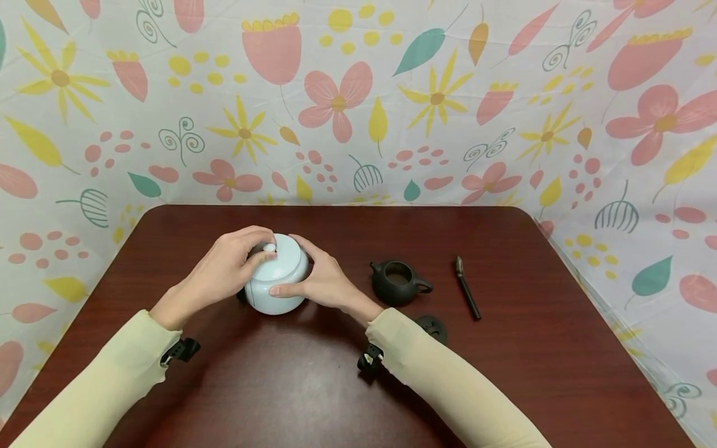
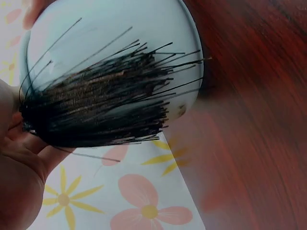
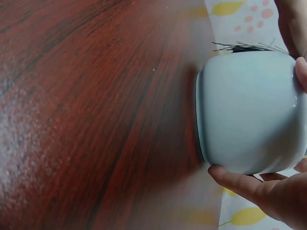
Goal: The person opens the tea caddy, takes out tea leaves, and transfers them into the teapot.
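Observation:
A pale, glossy ceramic jar stands on the left part of the table, its lid sitting on top. At the lid's small round knob, my left hand pinches with thumb and fingers. My right hand grips the jar's right side, thumb across the front and fingers round the back. A dark bristly tassel hangs at the jar's left side, big in the left wrist view. In the right wrist view the jar's smooth wall shows, with a fingertip near its base.
Right of the jar stands a small dark teapot, its top uncovered. Its round dark lid lies nearer, partly behind my right sleeve. Farther right lies a slim dark stick with a lighter, pointed tip. A patterned cloth hangs behind the table.

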`<state>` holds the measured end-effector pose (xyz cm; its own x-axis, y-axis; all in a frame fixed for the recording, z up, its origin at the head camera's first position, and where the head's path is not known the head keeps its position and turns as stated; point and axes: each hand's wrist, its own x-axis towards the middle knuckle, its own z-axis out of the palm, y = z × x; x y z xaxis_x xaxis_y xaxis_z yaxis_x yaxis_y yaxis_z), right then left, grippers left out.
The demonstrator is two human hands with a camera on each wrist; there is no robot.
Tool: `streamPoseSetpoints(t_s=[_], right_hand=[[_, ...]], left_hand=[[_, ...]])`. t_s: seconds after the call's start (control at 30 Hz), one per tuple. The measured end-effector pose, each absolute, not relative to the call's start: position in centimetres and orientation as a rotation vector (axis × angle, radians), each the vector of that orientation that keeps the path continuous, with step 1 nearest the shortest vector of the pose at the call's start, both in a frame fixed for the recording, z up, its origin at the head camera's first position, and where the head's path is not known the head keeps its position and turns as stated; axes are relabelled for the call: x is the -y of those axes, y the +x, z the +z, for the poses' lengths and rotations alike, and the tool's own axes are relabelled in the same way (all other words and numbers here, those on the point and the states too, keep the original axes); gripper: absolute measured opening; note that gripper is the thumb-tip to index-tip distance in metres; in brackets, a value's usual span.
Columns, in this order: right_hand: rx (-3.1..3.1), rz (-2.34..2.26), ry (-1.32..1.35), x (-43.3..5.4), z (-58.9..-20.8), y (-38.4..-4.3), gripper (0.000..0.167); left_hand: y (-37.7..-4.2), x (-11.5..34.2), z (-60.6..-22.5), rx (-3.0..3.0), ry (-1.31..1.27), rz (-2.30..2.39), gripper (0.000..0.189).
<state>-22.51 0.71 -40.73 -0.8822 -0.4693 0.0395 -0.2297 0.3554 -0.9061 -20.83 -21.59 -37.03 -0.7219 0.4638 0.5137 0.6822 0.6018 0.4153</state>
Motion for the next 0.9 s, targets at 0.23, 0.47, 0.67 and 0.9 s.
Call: streamPoseSetpoints(t_s=[0.23, 0.47, 0.67, 0.9], right_hand=[[-2.388, -1.547, -0.613, -0.6, -40.7, -22.4, 0.105], [-2.39, -1.543, -0.64, -0.7, -40.6, -22.5, 0.105], [-2.38, -1.55, -0.661, -0.8, -40.4, -22.5, 0.103], [-2.374, -1.538, -0.647, -0.8, -40.4, -22.4, 0.105]], left_hand=[[-20.2, 21.3, -37.4, 2.481, -0.88, -0.834, 0.012], [-20.8, 22.0, -36.7, 2.546, -0.947, -0.904, 0.014], [-20.9, 22.8, -36.1, 2.74, -0.899, -0.965, 0.063], [-21.0, 23.0, -36.3, 2.734, -0.867, -1.071, 0.054]])
